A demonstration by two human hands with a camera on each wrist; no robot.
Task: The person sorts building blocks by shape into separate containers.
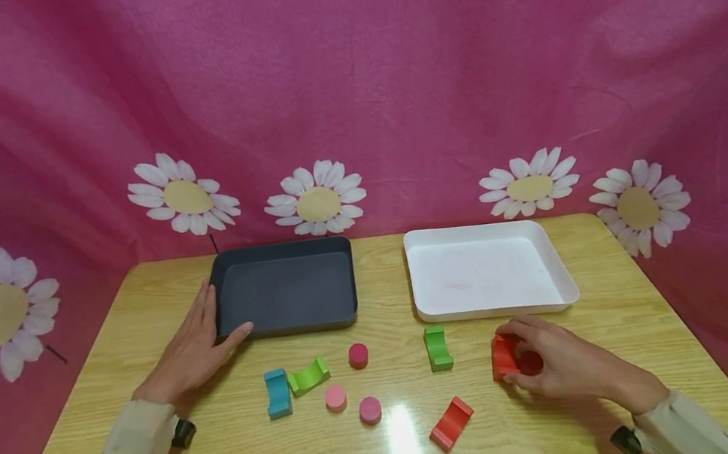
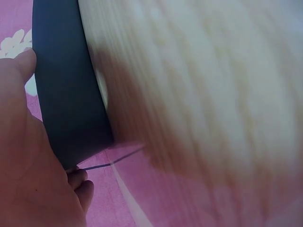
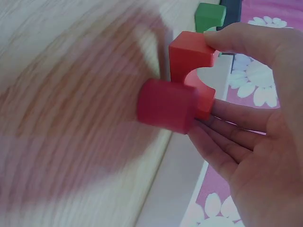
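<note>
My right hand (image 1: 560,358) grips a red block with a curved notch (image 1: 503,356) between thumb and fingertips, in front of the white tray. In the right wrist view a dark red cylinder (image 3: 166,105) stands against the notched side of that block, close to my lower fingertips. My left hand (image 1: 192,354) rests at the left end of the dark grey tray (image 1: 351,281). Its fingers lie along the tray's side and the thumb touches the front rim. Seen from the left wrist, the thumb and fingers are at the wall of this tray.
The white tray (image 1: 497,311) stands at the back right. Between the hands lie a second red notched block (image 1: 452,424), a green one (image 1: 438,349), a light green one (image 1: 310,377), a blue one (image 1: 278,393) and several pink cylinders (image 1: 370,410). A pink flowered cloth (image 1: 390,103) hangs behind the table.
</note>
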